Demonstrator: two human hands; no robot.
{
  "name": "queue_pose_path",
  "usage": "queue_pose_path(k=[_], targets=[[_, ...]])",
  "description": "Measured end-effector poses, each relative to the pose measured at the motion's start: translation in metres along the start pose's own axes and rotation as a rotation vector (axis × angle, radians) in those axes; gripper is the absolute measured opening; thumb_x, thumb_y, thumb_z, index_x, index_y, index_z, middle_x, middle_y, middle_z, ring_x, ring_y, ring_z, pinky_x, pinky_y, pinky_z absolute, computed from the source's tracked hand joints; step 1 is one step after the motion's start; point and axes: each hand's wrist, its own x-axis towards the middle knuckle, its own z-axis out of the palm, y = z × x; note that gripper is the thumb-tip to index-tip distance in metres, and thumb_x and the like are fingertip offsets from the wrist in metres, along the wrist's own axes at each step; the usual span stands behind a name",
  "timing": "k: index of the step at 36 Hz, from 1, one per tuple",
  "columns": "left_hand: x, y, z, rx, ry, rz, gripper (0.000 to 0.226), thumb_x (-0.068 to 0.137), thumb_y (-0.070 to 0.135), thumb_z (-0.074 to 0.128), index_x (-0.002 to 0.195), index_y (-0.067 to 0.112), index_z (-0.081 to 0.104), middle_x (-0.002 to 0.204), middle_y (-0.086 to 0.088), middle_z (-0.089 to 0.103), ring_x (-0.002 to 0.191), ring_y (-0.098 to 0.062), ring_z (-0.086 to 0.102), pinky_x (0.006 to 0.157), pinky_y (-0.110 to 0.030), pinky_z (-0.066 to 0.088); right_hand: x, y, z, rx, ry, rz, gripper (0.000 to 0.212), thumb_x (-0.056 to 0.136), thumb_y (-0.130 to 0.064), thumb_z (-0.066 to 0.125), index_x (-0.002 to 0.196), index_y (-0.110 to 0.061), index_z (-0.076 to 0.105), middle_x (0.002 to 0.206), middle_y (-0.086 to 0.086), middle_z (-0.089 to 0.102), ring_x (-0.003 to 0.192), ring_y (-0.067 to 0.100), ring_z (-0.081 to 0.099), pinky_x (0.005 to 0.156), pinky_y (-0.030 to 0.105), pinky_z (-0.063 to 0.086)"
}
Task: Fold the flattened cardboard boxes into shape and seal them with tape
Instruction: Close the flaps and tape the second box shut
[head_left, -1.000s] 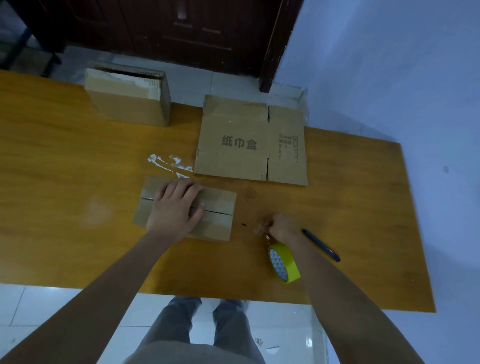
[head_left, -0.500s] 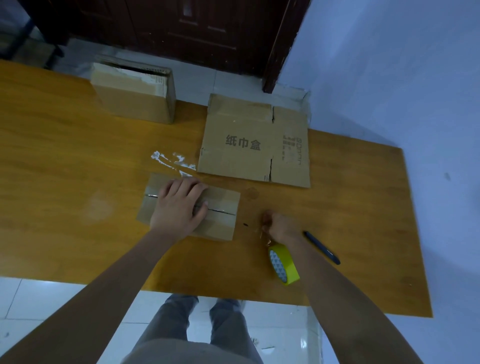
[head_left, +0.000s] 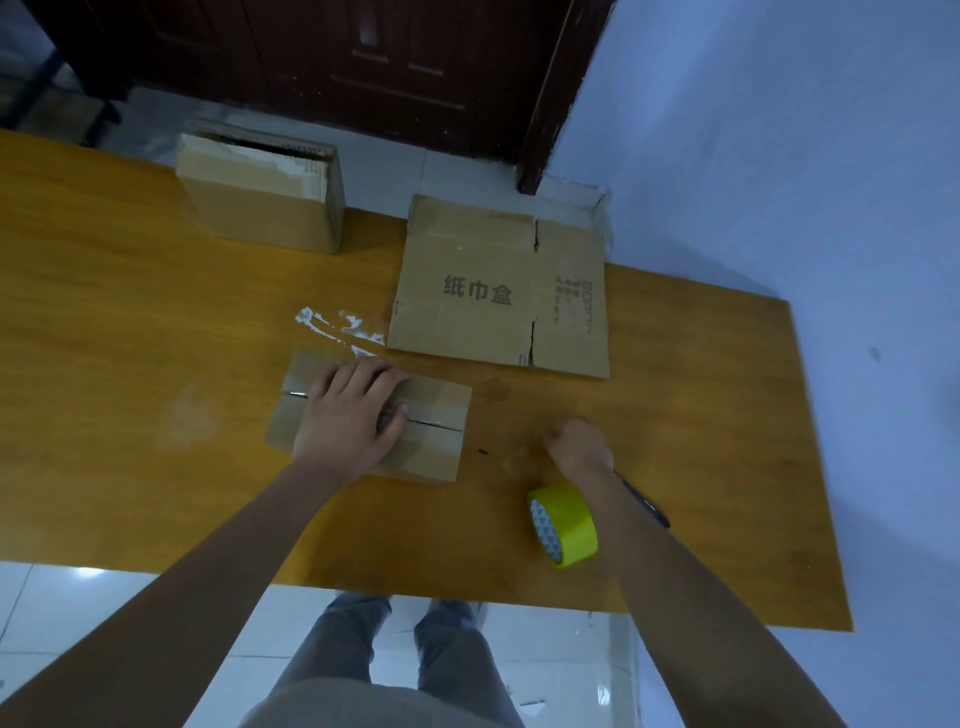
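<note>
On the orange-brown wooden table (head_left: 130, 291), head view: small folded cardboard box (head_left: 436, 447) lies closed, two top flaps meeting at a dark centre seam. Left hand (head_left: 348, 415) lies flat on that box, palm down, fingers straight and spread over the seam, thumb along the seam toward the right side; pressing, not gripping. Right of the small box, apart from it, right hand (head_left: 579, 447) sits on the table with fingers curled into a loose fist; whether it pinches a tape end cannot be told, too blurred. Yellow tape roll (head_left: 563, 525) stands on edge just nearer the person than the small box's right end, touching or right under the right wrist, patterned core facing left. Dark blue pen (head_left: 647, 504) lies on the table right of the tape roll, partly hidden by the right forearm. Beyond the small box, flattened cardboard box (head_left: 498, 291) lies flat with printed characters, far edge overhanging the table's far edge. Left of that and farther than the small box, a taller assembled box (head_left: 260, 208) stands at the far table edge, top partly open, pale tape on it. White scuff marks (head_left: 337, 325) on the table just beyond the small box. Person's grey trousers (head_left: 374, 670) below the near table edge, white floor tiles around
</note>
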Motion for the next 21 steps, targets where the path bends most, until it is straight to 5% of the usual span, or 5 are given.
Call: queue_pose_path(k=[6,11,21], targets=[[0.0,0.0,-0.002,0.006,-0.008,-0.015,0.044,0.09,0.042,0.034,0.118,0.017,0.058,0.118,-0.002,0.056,0.115,-0.024,0.048,0.098,-0.042,0.035,0.002,0.067,-0.015,0.142,0.153,0.219,0.03,0.089,-0.021,0.054,0.114,-0.003,0.053,0.121,0.02,0.055,0.109,0.037,0.056,0.08,0.038,0.045],[0.002,0.005,-0.001,0.005,-0.028,-0.028,0.046,0.09,0.043,0.032,0.119,0.018,0.057,0.12,-0.002,0.055,0.116,-0.023,0.047,0.1,-0.043,0.034,-0.002,0.11,-0.003,0.045,0.031,0.35,0.075,0.085,-0.053,0.059,0.138,-0.004,0.036,0.142,0.014,0.034,0.129,0.034,0.039,0.095,0.045,0.042],[-0.002,0.009,0.0,0.029,-0.039,-0.084,0.049,0.089,0.044,0.032,0.12,0.016,0.056,0.123,-0.003,0.053,0.117,-0.025,0.045,0.1,-0.044,0.035,-0.012,0.106,0.007,0.089,0.17,0.184,0.042,0.095,-0.033,0.048,0.126,-0.004,0.05,0.13,0.014,0.045,0.122,0.032,0.042,0.091,0.04,0.042]])
